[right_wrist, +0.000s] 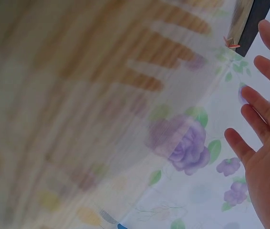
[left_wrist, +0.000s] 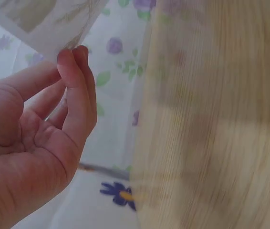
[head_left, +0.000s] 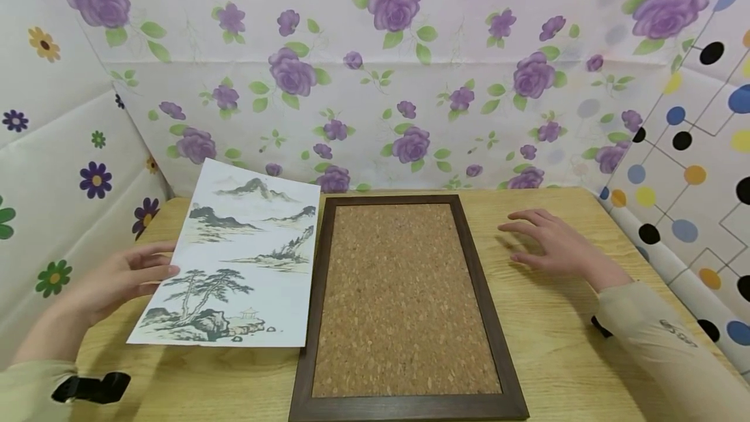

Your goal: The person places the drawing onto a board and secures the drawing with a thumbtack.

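Observation:
My left hand pinches the left edge of a white sheet printed with an ink landscape of mountains, pines and rocks. In the left wrist view, the thumb and fingertips of the left hand meet at the edge of the sheet. The sheet is tilted, and its right edge overlaps the left side of a dark-framed cork board in the head view. To the right of the board, my right hand hovers over the table with spread fingers, holding nothing. The right wrist view shows the right hand with its fingers apart.
The cork board lies on a light wood-grain table. Behind the table stands a backdrop with purple roses. Flower-patterned covering is at the left, and dotted covering at the right.

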Available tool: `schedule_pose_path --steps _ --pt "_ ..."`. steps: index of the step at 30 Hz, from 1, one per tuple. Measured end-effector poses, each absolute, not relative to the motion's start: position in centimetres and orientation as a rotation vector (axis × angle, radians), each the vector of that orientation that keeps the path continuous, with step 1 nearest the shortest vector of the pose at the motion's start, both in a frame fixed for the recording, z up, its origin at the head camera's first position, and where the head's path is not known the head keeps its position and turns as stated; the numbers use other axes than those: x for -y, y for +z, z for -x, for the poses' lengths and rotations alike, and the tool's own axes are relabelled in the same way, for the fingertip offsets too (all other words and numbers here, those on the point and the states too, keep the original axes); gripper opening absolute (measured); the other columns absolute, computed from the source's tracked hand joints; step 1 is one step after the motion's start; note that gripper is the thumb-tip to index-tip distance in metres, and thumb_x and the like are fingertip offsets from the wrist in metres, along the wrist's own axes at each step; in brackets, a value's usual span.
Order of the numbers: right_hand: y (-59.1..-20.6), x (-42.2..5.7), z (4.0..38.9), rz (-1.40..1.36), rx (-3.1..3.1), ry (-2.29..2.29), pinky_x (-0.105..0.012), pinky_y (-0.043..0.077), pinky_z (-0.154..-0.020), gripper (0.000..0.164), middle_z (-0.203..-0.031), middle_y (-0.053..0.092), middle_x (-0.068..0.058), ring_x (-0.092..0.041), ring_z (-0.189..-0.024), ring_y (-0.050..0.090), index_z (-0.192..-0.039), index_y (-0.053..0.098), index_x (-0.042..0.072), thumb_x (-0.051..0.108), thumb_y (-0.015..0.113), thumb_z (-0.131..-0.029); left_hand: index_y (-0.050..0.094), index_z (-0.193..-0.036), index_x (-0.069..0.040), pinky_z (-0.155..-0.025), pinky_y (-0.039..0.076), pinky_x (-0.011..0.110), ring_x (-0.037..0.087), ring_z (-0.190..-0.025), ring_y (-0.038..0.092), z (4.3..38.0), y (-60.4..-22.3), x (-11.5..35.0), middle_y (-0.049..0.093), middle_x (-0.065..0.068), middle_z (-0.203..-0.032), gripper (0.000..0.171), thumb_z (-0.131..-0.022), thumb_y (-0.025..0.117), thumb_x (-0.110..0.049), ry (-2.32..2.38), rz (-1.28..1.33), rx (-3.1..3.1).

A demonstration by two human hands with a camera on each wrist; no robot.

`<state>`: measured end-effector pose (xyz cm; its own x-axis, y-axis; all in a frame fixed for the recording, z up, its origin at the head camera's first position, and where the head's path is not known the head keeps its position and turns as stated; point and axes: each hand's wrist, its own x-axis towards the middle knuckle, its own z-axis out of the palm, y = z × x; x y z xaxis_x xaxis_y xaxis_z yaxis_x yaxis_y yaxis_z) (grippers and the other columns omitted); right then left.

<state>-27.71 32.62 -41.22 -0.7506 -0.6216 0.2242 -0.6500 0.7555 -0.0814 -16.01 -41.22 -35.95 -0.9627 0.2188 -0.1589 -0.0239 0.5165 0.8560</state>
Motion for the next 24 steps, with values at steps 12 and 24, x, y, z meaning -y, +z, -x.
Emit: schedule_pose_path --steps 12,24 --pt "-41.1 -32.6 28.0 -1.047 2.782 0.217 -0.064 0.040 -0.106 0.060 -0.145 0.050 -0.017 -0.039 -0.134 0.042 -0.141 0.055 0.018 0.036 0.076 -0.087 0.021 -0.152 0.007 -0.085 0.057 0.019 -0.006 -0.101 0.060 17.1 -37.2 36.0 0.058 -0.017 -0.111 0.068 -0.101 0.056 -0.020 1.543 -0.116 -2.417" --pt "-41.2 -32.6 28.2 -1.037 2.814 0.205 -0.065 0.039 -0.108 0.058 -0.143 0.051 -0.018 -0.041 -0.133 0.044 -0.139 0.057 0.018 0.031 0.077 -0.086 0.022 -0.152 0.007 -0.084 0.056 0.017 -0.003 -0.099 0.061 17.5 -37.4 32.4 0.061 -0.018 -0.104 0.065 -0.101 0.055 -0.016 1.716 -0.134 -2.325"
